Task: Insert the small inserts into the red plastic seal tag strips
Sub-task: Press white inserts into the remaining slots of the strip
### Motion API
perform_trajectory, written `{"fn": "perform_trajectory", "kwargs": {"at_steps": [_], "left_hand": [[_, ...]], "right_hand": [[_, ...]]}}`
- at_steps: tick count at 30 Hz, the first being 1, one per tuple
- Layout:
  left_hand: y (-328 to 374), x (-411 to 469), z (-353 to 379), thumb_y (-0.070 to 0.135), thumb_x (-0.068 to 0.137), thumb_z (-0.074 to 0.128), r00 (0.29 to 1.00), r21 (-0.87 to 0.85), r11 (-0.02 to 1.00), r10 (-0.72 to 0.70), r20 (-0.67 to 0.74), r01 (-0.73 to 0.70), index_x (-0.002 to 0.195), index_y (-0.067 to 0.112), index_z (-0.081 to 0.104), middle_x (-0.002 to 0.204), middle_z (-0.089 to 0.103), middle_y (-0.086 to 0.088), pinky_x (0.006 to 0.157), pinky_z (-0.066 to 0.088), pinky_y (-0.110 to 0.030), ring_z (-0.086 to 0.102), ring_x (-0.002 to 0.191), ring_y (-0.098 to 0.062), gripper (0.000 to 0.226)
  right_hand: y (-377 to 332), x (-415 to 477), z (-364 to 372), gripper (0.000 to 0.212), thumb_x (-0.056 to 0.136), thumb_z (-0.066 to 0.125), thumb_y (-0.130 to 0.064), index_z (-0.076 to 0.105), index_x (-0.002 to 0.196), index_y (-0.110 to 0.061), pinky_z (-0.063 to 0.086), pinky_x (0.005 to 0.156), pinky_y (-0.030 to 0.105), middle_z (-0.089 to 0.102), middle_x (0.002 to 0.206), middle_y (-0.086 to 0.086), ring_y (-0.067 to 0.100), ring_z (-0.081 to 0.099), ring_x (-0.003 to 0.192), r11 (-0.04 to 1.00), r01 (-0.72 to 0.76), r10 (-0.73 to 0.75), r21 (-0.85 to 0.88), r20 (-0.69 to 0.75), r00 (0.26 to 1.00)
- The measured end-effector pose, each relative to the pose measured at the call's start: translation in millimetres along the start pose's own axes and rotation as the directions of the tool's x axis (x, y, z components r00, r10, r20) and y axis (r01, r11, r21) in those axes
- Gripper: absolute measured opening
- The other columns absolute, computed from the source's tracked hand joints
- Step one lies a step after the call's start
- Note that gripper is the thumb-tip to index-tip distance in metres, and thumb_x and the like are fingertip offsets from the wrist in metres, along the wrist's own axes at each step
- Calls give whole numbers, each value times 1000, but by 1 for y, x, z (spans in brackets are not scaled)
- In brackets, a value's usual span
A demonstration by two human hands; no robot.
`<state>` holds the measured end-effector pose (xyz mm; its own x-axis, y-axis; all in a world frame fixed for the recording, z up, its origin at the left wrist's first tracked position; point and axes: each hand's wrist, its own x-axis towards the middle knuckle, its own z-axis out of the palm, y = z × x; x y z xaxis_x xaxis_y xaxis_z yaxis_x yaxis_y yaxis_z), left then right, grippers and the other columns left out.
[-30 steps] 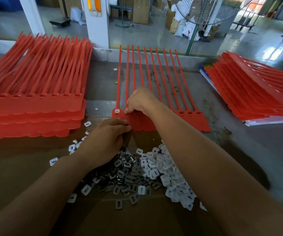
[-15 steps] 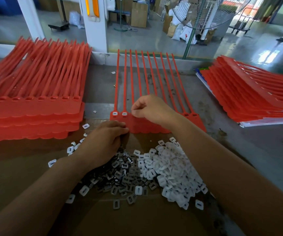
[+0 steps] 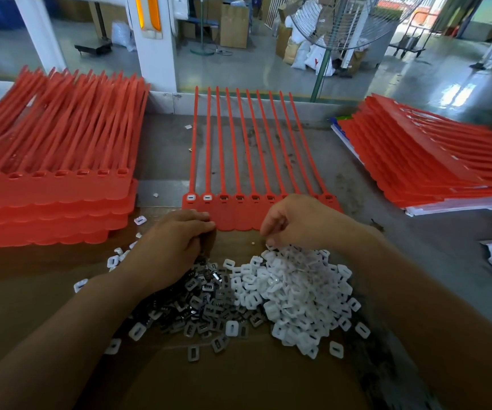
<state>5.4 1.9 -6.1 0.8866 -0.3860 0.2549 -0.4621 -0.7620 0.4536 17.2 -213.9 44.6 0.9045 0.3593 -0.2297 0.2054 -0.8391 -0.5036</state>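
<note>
On the bench [image 3: 167,143], mid-frame, one sheet [image 3: 256,216] of ten strips, two filled; left stack [image 3: 52,190], right stack [image 3: 434,173]; metal pile [image 3: 203,309], white pile [image 3: 298,285]. Left hand [image 3: 170,250] and right hand [image 3: 300,220] curled; contents, can't tell.

Daylight is pouring in from the open hall at the back right and is bouncing off the polished floor [image 3: 457,94] as a white glare patch. An orange lamp [image 3: 149,10] on the white pillar [image 3: 156,60] is glowing. The worktop [image 3: 164,149] is sitting in dimmer, even light, so shadows are falling soft. A dark pool is lying under the left hand [image 3: 167,247] and the right hand [image 3: 303,223], hiding their fingertips. The white inserts [image 3: 298,288] are showing bright and the metal inserts [image 3: 203,303] are glinting. The wide lens is bowing the edges. The right stack of red strips [image 3: 445,167] is smearing with motion blur, and the bottom corners are looking soft.
</note>
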Motion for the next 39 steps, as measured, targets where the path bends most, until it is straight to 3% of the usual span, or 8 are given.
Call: {"fn": "perform_trajectory", "kwargs": {"at_steps": [11, 18, 21, 25, 30, 33, 36, 39], "left_hand": [[0, 0, -1, 1, 86, 46, 1000, 8, 1000, 1, 6, -1, 123, 15, 56, 135, 48, 1, 102, 22, -17, 39, 126, -13, 40], [1, 0, 0, 0, 86, 46, 1000, 5, 1000, 6, -3, -6, 122, 14, 57, 135, 49, 1, 100, 18, -13, 39, 126, -12, 40], [1, 1, 0, -1, 85, 46, 1000, 1, 1000, 2, -7, -2, 121, 13, 58, 134, 49, 1, 99, 17, -11, 40, 126, -12, 40], [0, 0, 0, -1, 85, 46, 1000, -2, 1000, 1, 2, -1, 122, 14, 57, 135, 48, 1, 100, 19, -13, 38, 126, -13, 41], [1, 0, 0, -2, 85, 47, 1000, 9, 1000, 9, -8, -9, 120, 13, 58, 133, 50, 0, 98, 19, -12, 41, 125, -14, 40], [1, 0, 0, -2, 84, 48, 1000, 9, 1000, 15, -6, -15, 120, 12, 58, 133, 50, -1, 97, 18, -10, 40, 125, -14, 41], [1, -1, -1, -2, 84, 48, 1000, 6, 1000, 15, -7, -15, 120, 12, 58, 133, 50, -2, 100, 21, -14, 42, 125, -15, 40], [2, -1, -1, -3, 82, 48, 1000, 2, 1000, 12, -8, -12, 119, 12, 59, 133, 50, -3, 102, 24, -19, 43, 124, -16, 41]], "right_hand": [[7, 3, 10, 22, 85, 62, -14, 52, 74, -30, 44, 68, 16, 52, 80, -16, 2, 52, 77, 993, 33, -27, -117, 53, 998], [2, 1, 1, 16, 92, 48, -13, 48, 78, -22, 48, 57, 10, 66, 76, -4, -4, 61, 60, 970, 61, -16, 237, -187, 982], [-5, 7, 2, 16, 90, 53, -16, 50, 78, -25, 50, 61, 16, 62, 75, -7, -1, 59, 63, 982, 62, -21, 180, -220, 975], [-12, 16, 5, 21, 84, 61, -8, 52, 74, -24, 40, 53, 4, 52, 74, -15, -3, 49, 66, 991, 64, -31, 120, -257, 966], [-14, 32, 9, 19, 83, 64, -9, 60, 100, -17, 43, 60, 10, 57, 83, -6, 2, 54, 70, 985, 52, 2, 165, -317, 948], [-19, 42, 10, 11, 82, 66, -10, 68, 92, -14, 38, 51, 0, 56, 72, -12, -5, 51, 62, 986, 61, -1, 156, -362, 932], [-23, 52, 10, 9, 81, 67, -10, 71, 89, -13, 39, 58, 3, 58, 72, -13, -3, 52, 67, 982, 64, 10, 180, -386, 923], [-25, 61, 10, 13, 84, 63, -8, 71, 94, -12, 37, 51, 2, 56, 73, -14, -5, 47, 61, 986, 55, 14, 160, -402, 916]]}}
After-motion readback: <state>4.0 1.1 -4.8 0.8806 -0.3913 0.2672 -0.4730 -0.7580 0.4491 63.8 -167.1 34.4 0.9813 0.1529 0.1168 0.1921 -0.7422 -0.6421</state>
